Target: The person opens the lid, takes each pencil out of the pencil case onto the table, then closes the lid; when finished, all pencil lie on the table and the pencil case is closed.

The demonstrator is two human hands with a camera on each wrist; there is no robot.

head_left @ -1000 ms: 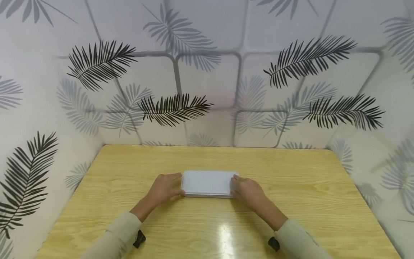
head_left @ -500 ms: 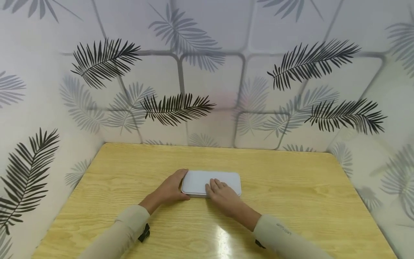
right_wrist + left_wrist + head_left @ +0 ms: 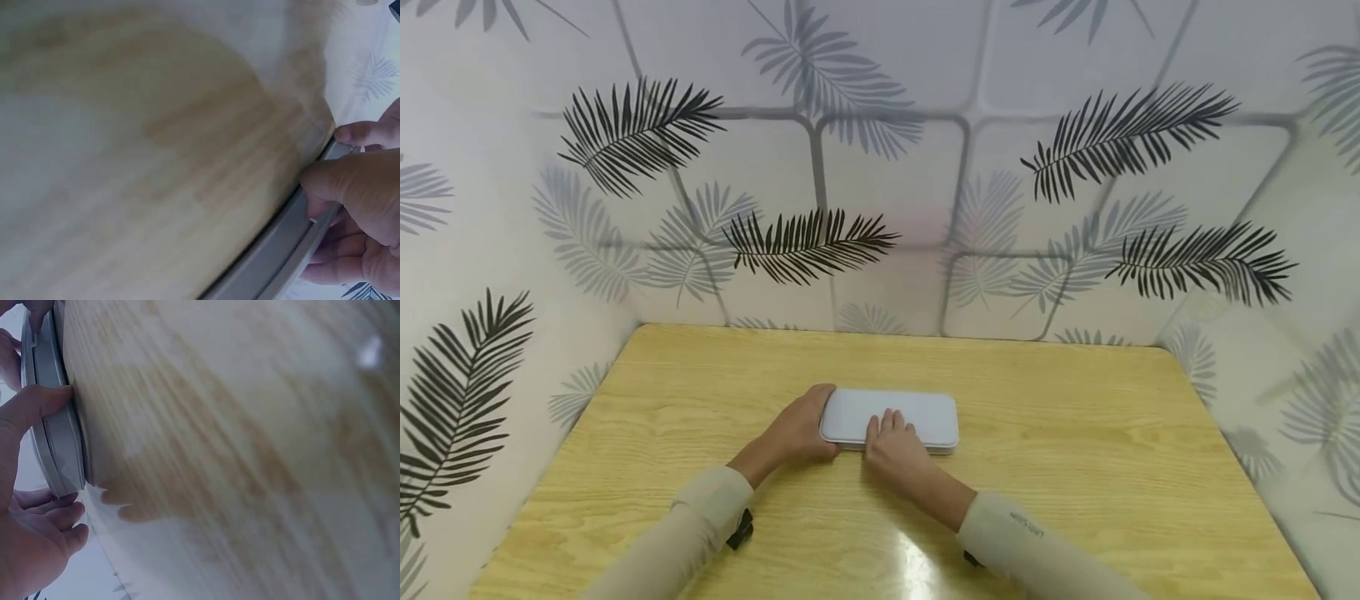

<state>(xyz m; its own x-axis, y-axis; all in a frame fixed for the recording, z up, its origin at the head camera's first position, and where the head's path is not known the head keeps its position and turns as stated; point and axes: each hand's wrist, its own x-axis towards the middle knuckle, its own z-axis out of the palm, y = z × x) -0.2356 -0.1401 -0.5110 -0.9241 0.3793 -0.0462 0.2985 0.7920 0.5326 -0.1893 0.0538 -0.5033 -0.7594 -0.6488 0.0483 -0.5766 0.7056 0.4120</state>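
White case [image 3: 925,417], flat oblong w/ rounded corners, lies lid up on the table [image 3: 1052,433], just below centre of the head view, long side running L to R. In the L wrist view its grey side wall is at upper left; in the R wrist view, lower right, w/ a seam along it.

L hand [image 3: 805,427] is clamped on the case's left end: thumb on the front side, fingers around the end & far side. R hand [image 3: 897,454], in the middle of the head view & lower down, has fingers spread a bit on the lid, thumb on the front side, so it pinches the front edge btwn them. Small pale tab [image 3: 314,220] shows by the R thumb, right part of the R wrist view; can't tell what kind of fastener.

Pale sleeves come in from the bottom: L sleeve [image 3: 673,537] lower left, R sleeve [image 3: 1045,550] lower right w/ small dark lettering, too tiny to read. Black wrist devices [image 3: 741,530] show by both cuffs. Bright glare on the tabletop, bottom centre. Wall covering [image 3: 895,192] w/ dark & grey fronds fills the upper half.
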